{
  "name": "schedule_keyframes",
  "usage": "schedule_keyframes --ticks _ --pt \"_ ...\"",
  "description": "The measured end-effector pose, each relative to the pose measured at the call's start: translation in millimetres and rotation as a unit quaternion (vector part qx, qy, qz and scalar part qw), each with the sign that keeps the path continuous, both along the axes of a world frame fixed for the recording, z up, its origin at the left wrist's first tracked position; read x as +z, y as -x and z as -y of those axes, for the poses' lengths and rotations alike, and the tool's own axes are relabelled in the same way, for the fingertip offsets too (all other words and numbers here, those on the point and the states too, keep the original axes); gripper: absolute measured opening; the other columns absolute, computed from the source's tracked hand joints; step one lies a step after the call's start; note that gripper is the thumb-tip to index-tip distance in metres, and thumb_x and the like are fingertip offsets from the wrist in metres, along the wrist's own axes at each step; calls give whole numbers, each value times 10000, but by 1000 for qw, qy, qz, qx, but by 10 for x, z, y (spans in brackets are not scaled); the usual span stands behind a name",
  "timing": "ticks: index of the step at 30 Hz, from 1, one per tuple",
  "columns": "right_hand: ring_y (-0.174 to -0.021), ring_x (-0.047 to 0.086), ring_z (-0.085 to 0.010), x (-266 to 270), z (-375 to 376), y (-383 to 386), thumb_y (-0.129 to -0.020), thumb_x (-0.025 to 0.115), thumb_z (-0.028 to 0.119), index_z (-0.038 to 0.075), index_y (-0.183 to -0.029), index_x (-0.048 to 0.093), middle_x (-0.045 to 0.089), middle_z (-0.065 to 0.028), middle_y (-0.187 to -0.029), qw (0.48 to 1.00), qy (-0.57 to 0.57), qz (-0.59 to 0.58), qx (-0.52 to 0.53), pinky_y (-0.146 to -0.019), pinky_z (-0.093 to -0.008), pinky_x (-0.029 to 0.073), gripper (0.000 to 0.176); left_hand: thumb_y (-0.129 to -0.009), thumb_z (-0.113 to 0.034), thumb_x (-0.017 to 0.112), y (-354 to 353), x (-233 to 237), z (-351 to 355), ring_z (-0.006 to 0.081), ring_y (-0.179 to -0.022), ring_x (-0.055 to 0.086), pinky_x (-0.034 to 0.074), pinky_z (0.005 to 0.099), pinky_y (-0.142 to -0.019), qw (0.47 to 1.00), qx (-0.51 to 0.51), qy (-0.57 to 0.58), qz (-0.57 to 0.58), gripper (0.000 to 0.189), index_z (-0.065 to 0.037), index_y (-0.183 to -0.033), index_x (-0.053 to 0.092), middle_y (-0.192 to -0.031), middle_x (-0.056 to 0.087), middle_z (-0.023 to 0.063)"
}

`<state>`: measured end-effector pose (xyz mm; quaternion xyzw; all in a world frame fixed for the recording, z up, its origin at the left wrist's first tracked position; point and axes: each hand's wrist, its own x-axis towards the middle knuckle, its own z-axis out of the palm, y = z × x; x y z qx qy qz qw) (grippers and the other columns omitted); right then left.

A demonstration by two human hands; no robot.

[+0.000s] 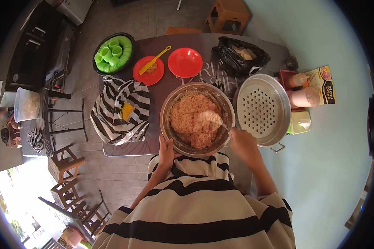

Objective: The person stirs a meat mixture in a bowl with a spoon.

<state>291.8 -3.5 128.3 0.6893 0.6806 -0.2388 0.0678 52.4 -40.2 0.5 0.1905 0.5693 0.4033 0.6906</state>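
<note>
A round metal bowl (166, 106) stands at the table's near edge, holding a pinkish, ground-meat-like mixture (189, 112). My left hand (166, 152) grips the bowl's rim at the lower left, its thumb on the outer wall. At the right side of the bowl, my right hand (243, 145) is closed round the handle of a spoon (226, 127). The spoon's head is in the bowl, blurred and hidden by the mixture. Beside my right hand sits a perforated metal steamer tray (278, 130) with a side handle.
Beyond the bowl are a red plate (185, 62), another red plate (156, 78) with a yellow spatula (153, 61), and a black bag (226, 52). A striped bag (108, 112) lies left, below a basin of green cups (116, 56). Bottles (304, 98) stand right, by the wall.
</note>
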Motion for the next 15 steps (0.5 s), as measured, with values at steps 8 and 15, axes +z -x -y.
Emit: schedule_keyframes --ticks 8,15 --pt "-716 616 -329 -943 -162 112 -797 388 102 7 -887 519 614 -179 -769 996 3 57 -64 -592 -416 491 186 -924 -152 319 5 -5 22 199 -675 632 555 271 -512 1000 1 -7 2 473 -203 -1313 54 -1000 535 129" --pt "-704 607 -324 175 22 -72 -785 422 123 18 -779 570 601 -174 -744 997 11 67 -33 -608 -436 468 182 -923 -146 306 15 -87 31 212 -706 632 560 278 -532 1000 1 -27 2 467 -190 -1312 52 -1016 528 139"
